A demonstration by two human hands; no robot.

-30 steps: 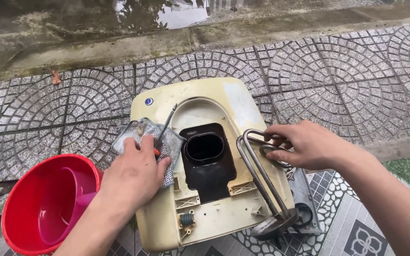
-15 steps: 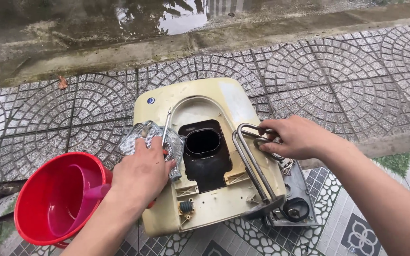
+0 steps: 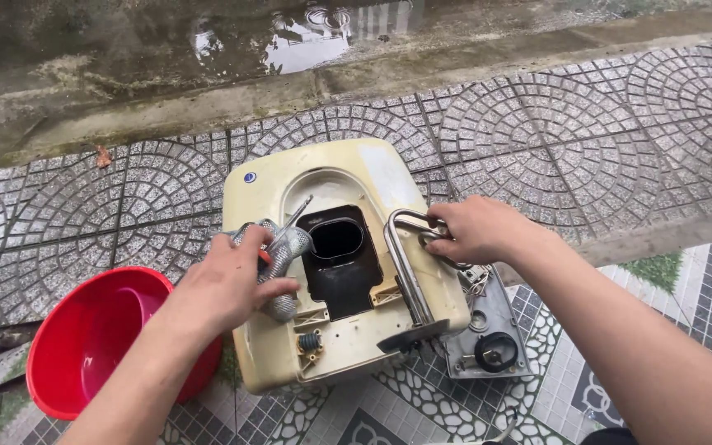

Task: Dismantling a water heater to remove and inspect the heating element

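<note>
Head view — cream plastic appliance housing (image 3: 348, 272), lying flat on patterned paving (image 3: 537, 140), black oval opening (image 3: 338, 255) at its centre. Left hand (image 3: 228, 284): fingers closed around a crumpled grey scrubbing pad (image 3: 283, 255), pressed on the housing's left side beside the opening. Right hand (image 3: 475, 231): fingers clamped on the bend of a metal tube (image 3: 405, 272) running along the housing's right edge. Grey panel (image 3: 488, 330) just right of the housing. Red basin (image 3: 92, 342) — at lower left, near the housing.
</note>
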